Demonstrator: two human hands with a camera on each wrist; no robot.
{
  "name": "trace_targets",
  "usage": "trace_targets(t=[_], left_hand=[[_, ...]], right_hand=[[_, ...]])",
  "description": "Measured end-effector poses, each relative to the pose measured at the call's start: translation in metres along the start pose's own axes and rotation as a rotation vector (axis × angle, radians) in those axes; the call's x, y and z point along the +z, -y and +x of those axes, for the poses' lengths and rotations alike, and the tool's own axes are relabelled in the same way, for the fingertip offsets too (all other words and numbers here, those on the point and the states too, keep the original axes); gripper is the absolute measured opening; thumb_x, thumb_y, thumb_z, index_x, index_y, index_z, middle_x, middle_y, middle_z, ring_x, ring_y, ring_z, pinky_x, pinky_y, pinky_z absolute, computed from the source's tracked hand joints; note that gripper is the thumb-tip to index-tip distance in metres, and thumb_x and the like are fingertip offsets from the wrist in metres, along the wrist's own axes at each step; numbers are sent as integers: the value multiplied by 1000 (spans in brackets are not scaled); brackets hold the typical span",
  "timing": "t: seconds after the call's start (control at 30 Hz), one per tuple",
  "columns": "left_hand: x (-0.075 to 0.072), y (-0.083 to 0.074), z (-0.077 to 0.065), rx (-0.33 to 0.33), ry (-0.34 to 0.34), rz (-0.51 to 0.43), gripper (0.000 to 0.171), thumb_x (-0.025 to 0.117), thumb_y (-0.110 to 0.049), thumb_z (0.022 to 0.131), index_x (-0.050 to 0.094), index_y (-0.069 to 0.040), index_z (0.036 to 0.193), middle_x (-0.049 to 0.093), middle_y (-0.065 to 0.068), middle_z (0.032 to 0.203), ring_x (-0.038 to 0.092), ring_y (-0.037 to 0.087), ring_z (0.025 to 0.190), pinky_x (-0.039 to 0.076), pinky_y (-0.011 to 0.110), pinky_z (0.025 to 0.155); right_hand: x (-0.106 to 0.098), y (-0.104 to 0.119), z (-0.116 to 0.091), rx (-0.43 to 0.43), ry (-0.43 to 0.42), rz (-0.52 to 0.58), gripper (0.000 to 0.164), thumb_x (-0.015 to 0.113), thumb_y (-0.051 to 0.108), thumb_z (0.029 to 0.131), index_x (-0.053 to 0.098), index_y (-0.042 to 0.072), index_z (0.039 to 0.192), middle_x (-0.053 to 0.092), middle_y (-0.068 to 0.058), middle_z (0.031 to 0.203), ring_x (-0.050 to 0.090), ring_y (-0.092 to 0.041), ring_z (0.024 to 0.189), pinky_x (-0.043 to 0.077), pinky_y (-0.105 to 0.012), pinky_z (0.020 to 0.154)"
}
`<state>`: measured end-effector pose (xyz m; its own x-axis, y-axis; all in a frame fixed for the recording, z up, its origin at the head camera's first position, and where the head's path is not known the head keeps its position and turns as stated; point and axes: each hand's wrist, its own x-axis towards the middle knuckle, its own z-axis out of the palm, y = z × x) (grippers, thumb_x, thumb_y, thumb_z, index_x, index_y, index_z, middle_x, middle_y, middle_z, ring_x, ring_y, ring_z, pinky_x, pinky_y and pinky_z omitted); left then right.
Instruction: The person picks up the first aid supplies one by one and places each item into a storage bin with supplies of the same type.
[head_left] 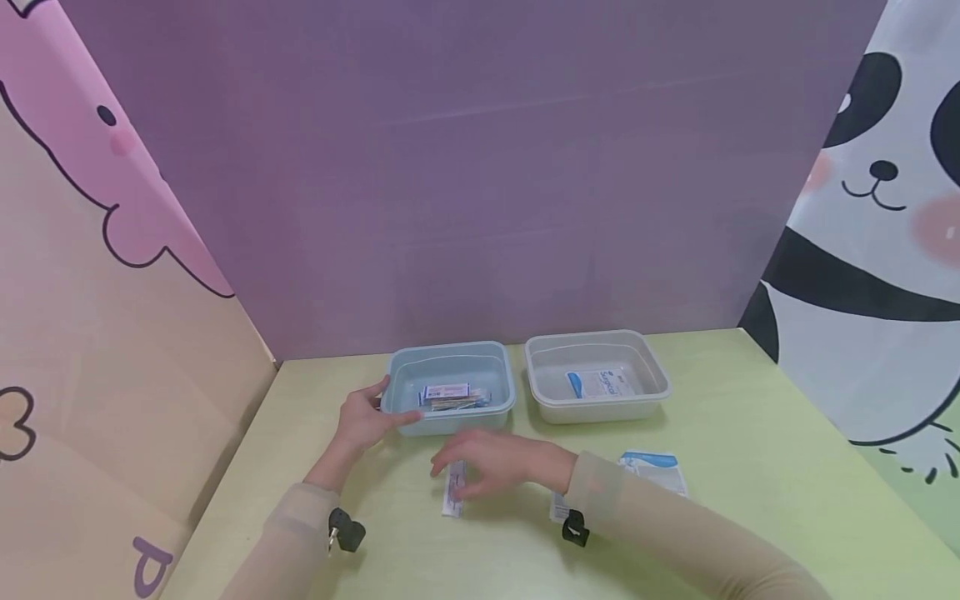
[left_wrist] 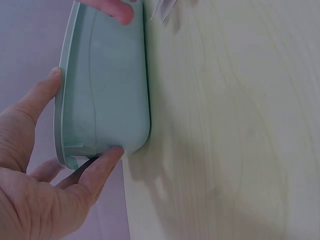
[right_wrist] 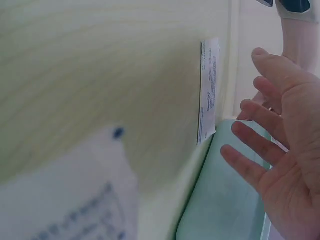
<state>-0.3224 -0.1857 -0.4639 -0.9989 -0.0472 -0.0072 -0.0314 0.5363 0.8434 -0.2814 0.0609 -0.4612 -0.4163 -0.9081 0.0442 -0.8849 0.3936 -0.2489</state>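
My left hand (head_left: 366, 423) grips the left end of a light blue plastic bin (head_left: 442, 425). In the left wrist view, its thumb (left_wrist: 45, 92) lies on the rim and the other fingers reach round the corner. Inside the bin is a small pile of slim printed packets (head_left: 447, 392). Just in front of it, my right hand (head_left: 495, 460) hovers with fingers spread over a narrow white paper packet (head_left: 453, 498) on the table. The right wrist view shows this packet (right_wrist: 209, 92) beside the bin, apart from the fingertips.
Right of the blue bin stands an off-white bin (head_left: 600, 411) holding a flat white-and-blue packet marked Surgical (head_left: 603, 383). Another white-and-blue packet (head_left: 660, 471) lies on the table (head_left: 757, 467), partly hidden under my right forearm. A purple panel (head_left: 480, 183) rises behind the bins.
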Motion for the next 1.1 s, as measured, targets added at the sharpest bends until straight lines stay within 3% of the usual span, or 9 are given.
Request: trace_targets(t=[0.3,0.5,0.77,0.93,1.1], left_hand=[[-1,0,-1,-10,-3,-2,105,92,-44,64,42,-11,151,68,23,127,68,27,110,54,25,73],[-1,-1,-1,-6,-9,-2,103,92,-41,66,42,-11,151,68,24,126,68,27,109,53,24,71],[1,2,-1,0,0,-34,104,93,-41,64,43,-11,150,69,25,124,69,25,105,52,23,68],[1,3,0,-2,-1,-31,106,93,-42,63,43,-11,150,68,25,125,69,24,105,51,22,67],[1,2,-1,-1,-6,-23,106,93,-42,63,42,-10,151,68,24,124,69,25,105,51,22,67]], right_hand=[[9,2,0,-17,112,-34,49,74,25,87,61,22,135,57,-1,147,53,-17,137,39,-32,117],[13,3,-2,39,140,-64,47,73,20,88,62,27,133,57,1,147,51,-18,137,39,-33,117],[13,3,-5,168,91,-150,34,75,24,85,69,24,119,64,6,118,58,-7,109,48,-21,98],[6,1,-9,168,113,-131,42,82,17,76,73,21,116,66,5,108,58,-5,98,48,-19,93],[4,-6,-8,166,111,-96,30,85,21,75,77,22,104,69,7,96,59,-3,87,48,-16,83]])
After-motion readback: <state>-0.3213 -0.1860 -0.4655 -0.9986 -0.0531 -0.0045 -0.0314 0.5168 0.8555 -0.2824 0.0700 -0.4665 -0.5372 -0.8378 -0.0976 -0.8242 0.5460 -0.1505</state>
